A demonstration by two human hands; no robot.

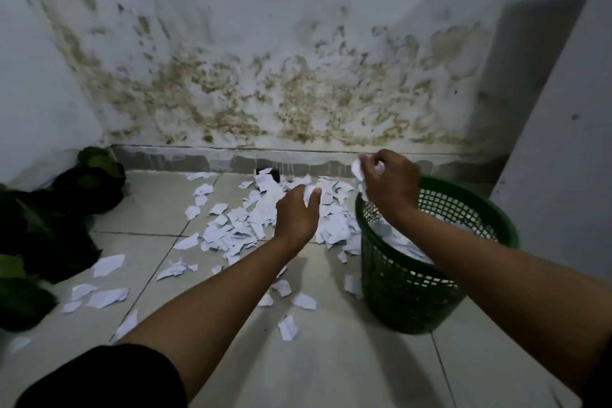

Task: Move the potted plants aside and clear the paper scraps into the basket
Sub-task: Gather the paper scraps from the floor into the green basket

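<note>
A heap of white paper scraps (238,225) lies on the tiled floor near the wall, with loose pieces scattered toward me. My left hand (296,212) is over the heap, closed on a few scraps. My right hand (390,182) is above the far rim of the green mesh basket (390,281) and grips a bunch of scraps. The basket stands at the right and holds paper inside. Dark potted plants (43,228) sit along the left wall.
A stained white wall (265,76) runs across the back, with a skirting strip at its foot. A white panel or door edge (556,175) stands close behind the basket at the right. A small dark object (268,174) lies by the skirting behind the heap.
</note>
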